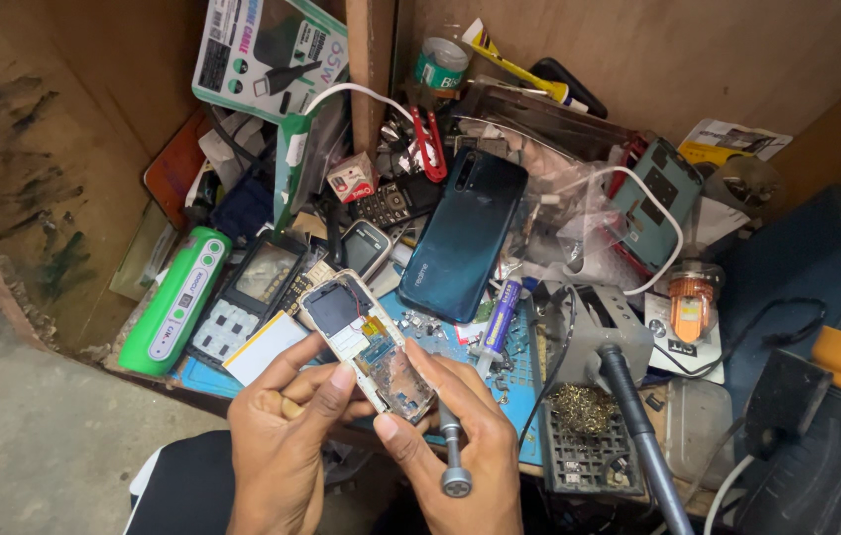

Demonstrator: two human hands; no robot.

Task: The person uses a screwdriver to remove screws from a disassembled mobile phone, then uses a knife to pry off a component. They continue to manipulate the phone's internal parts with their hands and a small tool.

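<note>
While both hands meet over the front edge of the cluttered bench, the opened small phone (pixel 369 344) sits tilted between them, its back cover off and its circuit board, thin wires and a gold flex strip laid bare. The left hand (pixel 281 446) pinches its lower left edge with thumb and forefinger, and the right hand (pixel 460 436) closes on the lower right corner while also trapping a slim metal screwdriver (pixel 452 451) against the palm, its round cap pointing down. The phone looks light and stiff, a thin pale plastic frame, yet likely fragile where the board and wires are exposed; the safest hold seems to be along the plastic side rails, as now, well clear of the components. Just behind it lie a dark glossy smartphone (pixel 465 233), smooth and probably slippery, a syringe of paste (pixel 498 322), and a blue work mat (pixel 500 367) dotted with tiny screws. A rounded green plastic device (pixel 177 302) lies to the left, and a soldering iron stand (pixel 604 342) with brass wool stands to the right.
</note>
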